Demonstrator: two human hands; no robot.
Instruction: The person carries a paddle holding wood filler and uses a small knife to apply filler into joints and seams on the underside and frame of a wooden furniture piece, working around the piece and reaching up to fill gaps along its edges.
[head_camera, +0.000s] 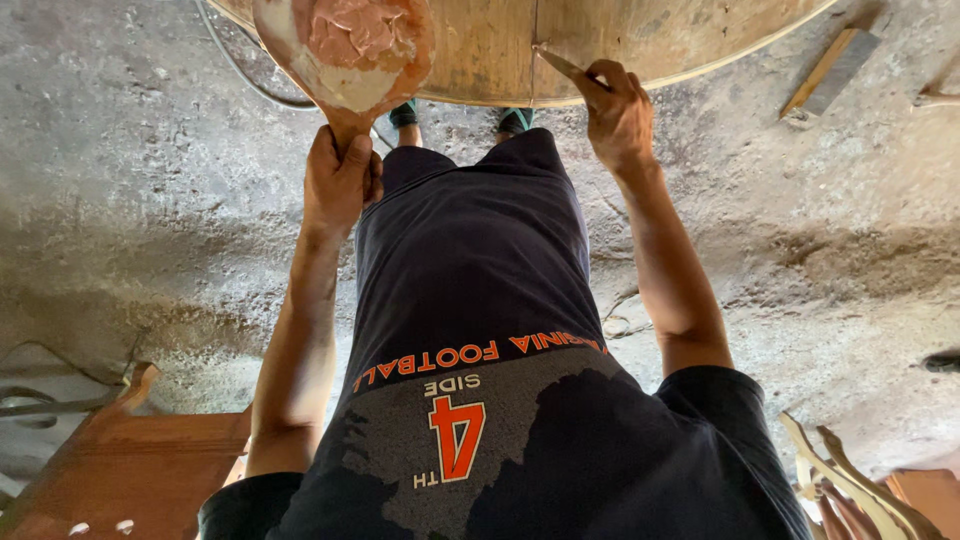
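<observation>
A round wooden panel (640, 40) lies ahead of me, with a thin seam running down its middle. My left hand (340, 180) grips the handle of a wooden paddle (345, 55) loaded with pinkish filler paste, held over the panel's left edge. My right hand (617, 112) holds a narrow putty knife (562, 65), its tip touching the seam near the panel's rim. My dark shirt and shorts fill the lower middle of the view, with my feet just under the panel's edge.
Rough concrete floor (150, 200) lies all around. A short wooden block (830, 72) rests at the upper right. A cable (240, 75) curves at the upper left. Brown wooden furniture (120, 460) stands at lower left, and carved pale wood pieces (850, 485) at lower right.
</observation>
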